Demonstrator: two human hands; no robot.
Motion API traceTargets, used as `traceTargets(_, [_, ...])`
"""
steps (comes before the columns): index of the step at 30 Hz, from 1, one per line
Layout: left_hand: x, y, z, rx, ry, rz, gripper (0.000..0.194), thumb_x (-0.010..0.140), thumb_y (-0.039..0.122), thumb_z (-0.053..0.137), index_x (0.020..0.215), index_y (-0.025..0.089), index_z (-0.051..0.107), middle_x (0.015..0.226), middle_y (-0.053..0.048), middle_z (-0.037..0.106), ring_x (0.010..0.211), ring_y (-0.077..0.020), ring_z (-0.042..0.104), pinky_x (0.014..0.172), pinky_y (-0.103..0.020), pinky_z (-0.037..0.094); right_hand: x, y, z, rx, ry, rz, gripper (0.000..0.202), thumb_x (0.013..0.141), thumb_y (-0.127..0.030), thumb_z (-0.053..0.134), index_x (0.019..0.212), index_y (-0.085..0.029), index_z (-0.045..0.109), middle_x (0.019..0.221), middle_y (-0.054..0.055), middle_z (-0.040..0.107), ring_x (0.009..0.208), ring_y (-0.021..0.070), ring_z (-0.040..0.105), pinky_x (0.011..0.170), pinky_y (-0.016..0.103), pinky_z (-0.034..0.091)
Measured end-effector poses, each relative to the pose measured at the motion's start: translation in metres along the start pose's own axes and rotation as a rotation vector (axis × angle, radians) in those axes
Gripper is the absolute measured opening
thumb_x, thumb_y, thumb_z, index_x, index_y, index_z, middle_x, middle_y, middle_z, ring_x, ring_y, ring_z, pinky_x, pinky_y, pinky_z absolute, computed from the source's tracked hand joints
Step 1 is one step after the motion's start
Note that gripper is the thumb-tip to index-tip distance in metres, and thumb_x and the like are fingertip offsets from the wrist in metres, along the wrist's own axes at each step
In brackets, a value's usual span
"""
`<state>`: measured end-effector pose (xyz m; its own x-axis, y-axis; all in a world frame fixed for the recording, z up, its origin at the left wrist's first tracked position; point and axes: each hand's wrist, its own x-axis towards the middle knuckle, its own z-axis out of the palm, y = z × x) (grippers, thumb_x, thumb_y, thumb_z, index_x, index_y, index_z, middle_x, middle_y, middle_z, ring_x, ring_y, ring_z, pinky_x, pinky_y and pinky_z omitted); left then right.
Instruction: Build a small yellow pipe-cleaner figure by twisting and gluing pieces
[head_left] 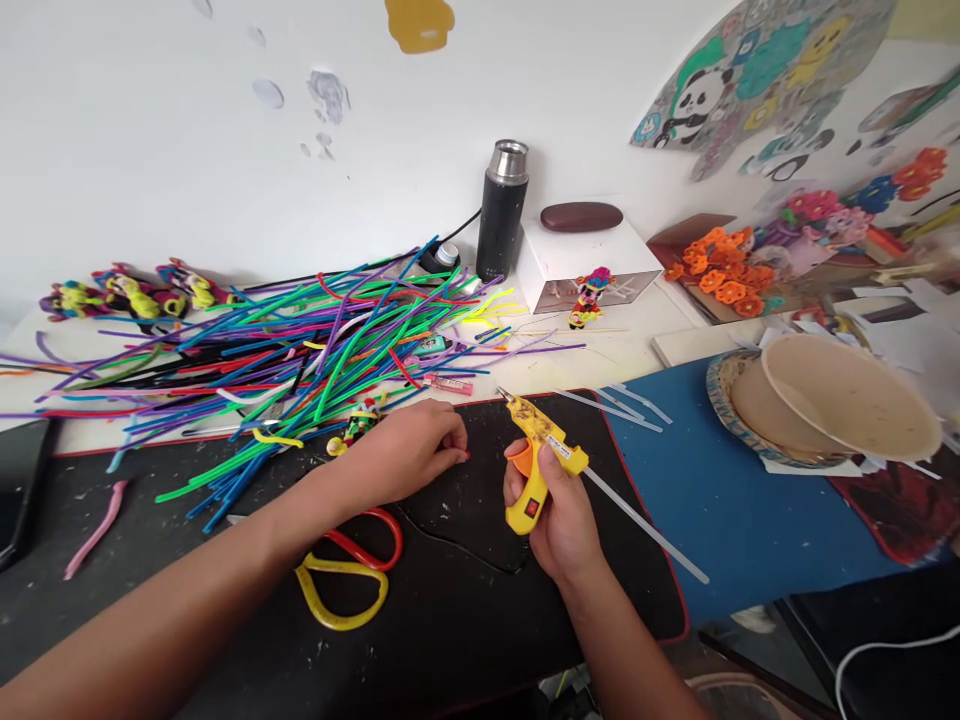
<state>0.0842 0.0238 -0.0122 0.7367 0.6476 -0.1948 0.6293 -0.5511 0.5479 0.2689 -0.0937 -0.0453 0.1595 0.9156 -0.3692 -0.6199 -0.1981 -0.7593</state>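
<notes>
My right hand [566, 515] is wrapped around a yellow hot glue gun [541, 452], with its fingers by the orange trigger. The metal nozzle points up and left, and a clear glue stick [645, 525] sticks out of the back. To the left, my left hand [420, 450] is closed in a pinch over the black mat [465, 620]. A tiny red piece [468, 456] shows at its fingertips; its kind is too small to tell. Scissors [345, 590] with one red and one yellow handle lie below my left forearm. A small colourful figure [360, 425] sits just behind my left wrist.
Many coloured pipe cleaners [322, 340] are heaped behind the mat. A black thermos [502, 215] and a white box [585, 255] stand by the wall, with another small figure [590, 295] in front. Loose glue sticks [630, 405] and a paper tub [847, 395] are on the right.
</notes>
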Motion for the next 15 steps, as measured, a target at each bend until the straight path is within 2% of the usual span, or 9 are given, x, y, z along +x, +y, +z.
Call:
traceTargets(4, [0.009, 0.01, 0.008, 0.018, 0.007, 0.016, 0.008, 0.096, 0.024, 0.068, 0.089, 0.022, 0.071, 0.093, -0.003, 0.075, 0.089, -0.0234, 0.067, 0.076, -0.033, 0.047, -0.001, 0.001, -0.001, -0.004, 0.008, -0.001, 0.046, 0.087, -0.063, 0.076, 0.095, -0.017, 0.075, 0.06, -0.001, 0.057, 0.054, 0.0109, 0.046, 0.05, 0.021, 0.038])
traceTargets(9, [0.015, 0.011, 0.013, 0.102, 0.024, 0.051, 0.011, 0.098, 0.022, 0.065, 0.093, 0.02, 0.075, 0.097, -0.006, 0.077, 0.096, -0.0263, 0.068, 0.082, -0.036, 0.049, 0.0, 0.0, -0.001, -0.002, 0.016, 0.005, 0.047, 0.086, -0.064, 0.077, 0.095, -0.017, 0.075, 0.06, -0.001, 0.057, 0.054, 0.0113, 0.046, 0.05, 0.021, 0.038])
traceTargets(12, [0.012, 0.008, 0.009, 0.099, 0.026, 0.068, 0.017, 0.101, 0.023, 0.06, 0.096, 0.021, 0.077, 0.099, -0.006, 0.078, 0.096, -0.0259, 0.069, 0.086, -0.036, 0.051, 0.001, 0.0, 0.0, 0.008, 0.012, 0.011, 0.048, 0.085, -0.064, 0.078, 0.094, -0.017, 0.076, 0.06, 0.0, 0.058, 0.054, 0.0109, 0.046, 0.05, 0.021, 0.038])
traceTargets(15, [0.005, 0.0, -0.004, 0.064, 0.07, 0.036, 0.022, 0.102, 0.023, 0.056, 0.102, 0.022, 0.077, 0.105, -0.006, 0.078, 0.099, -0.0249, 0.07, 0.089, -0.035, 0.052, 0.001, 0.0, -0.001, 0.016, 0.004, 0.012, 0.047, 0.086, -0.063, 0.077, 0.095, -0.017, 0.076, 0.06, -0.001, 0.057, 0.053, 0.0102, 0.045, 0.05, 0.02, 0.037])
